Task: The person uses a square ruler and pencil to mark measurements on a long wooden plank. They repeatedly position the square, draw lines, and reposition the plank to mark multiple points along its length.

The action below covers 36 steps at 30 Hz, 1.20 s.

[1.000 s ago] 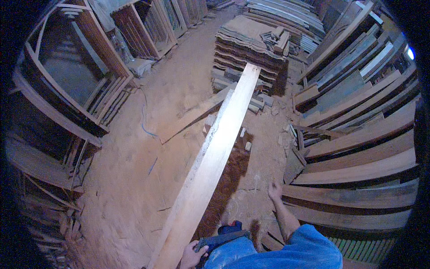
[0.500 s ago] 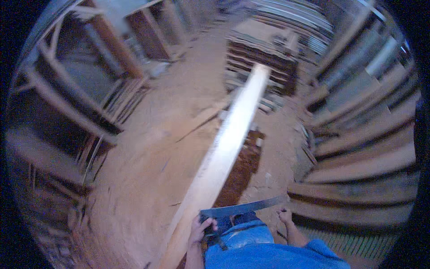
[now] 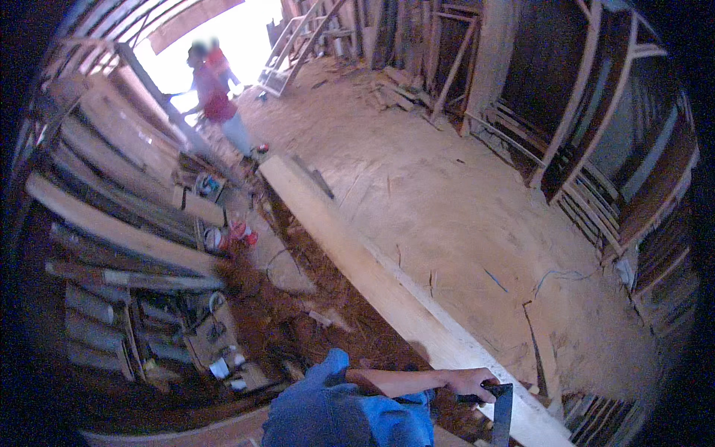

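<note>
Holds a saw (image 3: 503,417), by the look of its dark handle and grey blade, in the left hand (image 3: 470,382), curled tight about the handle. Cannot see the right hand, so cannot tell how far open or holding what. Has the plank (image 3: 372,279) just beside the body (image 3: 320,410), running slantwise from the lower edge up toward the bright doorway (image 3: 249,30), with boards (image 3: 126,227) to the left and sandy floor (image 3: 462,246) to the right. Cannot make out any contact between saw and plank, or rule it out. Appears, from the visible stretch, early on: shows no cut across the plank, just one long unbroken piece. Seems to leave any sawing there undone, with no way to judge the hidden near end.
</note>
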Motion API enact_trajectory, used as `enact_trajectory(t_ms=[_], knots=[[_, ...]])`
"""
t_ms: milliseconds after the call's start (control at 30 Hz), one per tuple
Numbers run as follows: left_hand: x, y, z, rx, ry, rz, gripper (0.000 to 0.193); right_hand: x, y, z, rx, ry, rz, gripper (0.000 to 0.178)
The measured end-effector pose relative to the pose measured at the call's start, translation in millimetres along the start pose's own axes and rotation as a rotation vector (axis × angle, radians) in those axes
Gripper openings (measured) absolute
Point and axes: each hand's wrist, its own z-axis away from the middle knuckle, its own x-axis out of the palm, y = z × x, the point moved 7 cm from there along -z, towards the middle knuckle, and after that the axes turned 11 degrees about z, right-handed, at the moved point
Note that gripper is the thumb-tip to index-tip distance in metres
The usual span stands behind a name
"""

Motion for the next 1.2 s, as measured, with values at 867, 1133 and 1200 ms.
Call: enact_trajectory(t_ms=[867, 1133, 1200], knots=[[188, -105, -199, 0.115, -0.040, -0.483, 0.034, -76, 141, -140, -0.029, -0.451, 0.059, 0.037], [291, -184, -270, -0.111, -0.076, -0.789, 0.039, -257, 477, 1, 0.488, -0.278, 0.002, 0.042], [311, -197, -296, -0.244, -0.143, -0.920, 0.041, -298, 558, 84, 0.600, -0.216, -0.041, 0.043]])
